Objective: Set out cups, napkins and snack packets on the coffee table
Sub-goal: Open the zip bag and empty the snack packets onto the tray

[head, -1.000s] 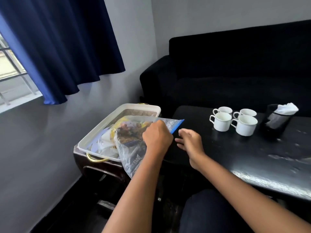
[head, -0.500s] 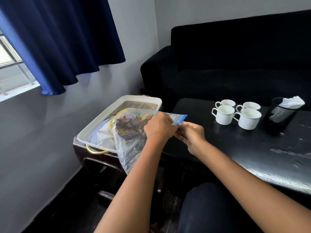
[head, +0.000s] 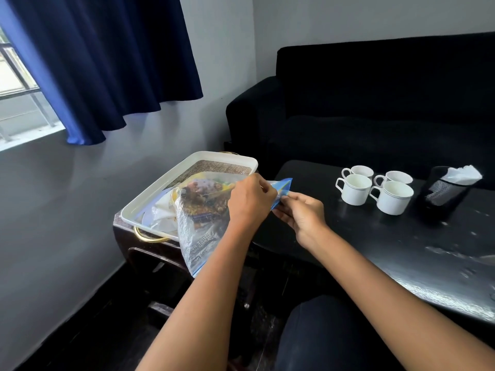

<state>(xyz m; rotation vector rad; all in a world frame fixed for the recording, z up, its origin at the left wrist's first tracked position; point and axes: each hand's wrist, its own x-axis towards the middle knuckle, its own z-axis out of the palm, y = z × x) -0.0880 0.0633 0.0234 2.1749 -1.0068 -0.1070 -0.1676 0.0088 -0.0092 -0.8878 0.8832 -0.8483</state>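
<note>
Snack packets (head: 205,199) sit inside a clear zip bag (head: 199,236) held over the white tray (head: 150,199). Left hand (head: 250,200) and right hand (head: 301,214) each pinch the blue seal; pull the lips apart evenly. Four cups (head: 375,190) stand on the black coffee table (head: 401,258) before a dark sofa (head: 375,103).

The curtain (head: 107,62) is showing deep navy, paler blue along its lit edge; the sofa (head: 375,103) is reading flat black; the coffee table (head: 401,250) is gleaming glossy black with pale smears; four cups (head: 375,188) are sitting white with thin dark rim lines; the clear bag (head: 203,226) is flashing a blue seal strip over brown-and-yellow packet prints; the tray (head: 150,199) is looking cream, its base a woven brown pattern, its handle (head: 150,236) gold; the napkin holder (head: 444,194) is showing black mesh, white tissue on top.
</note>
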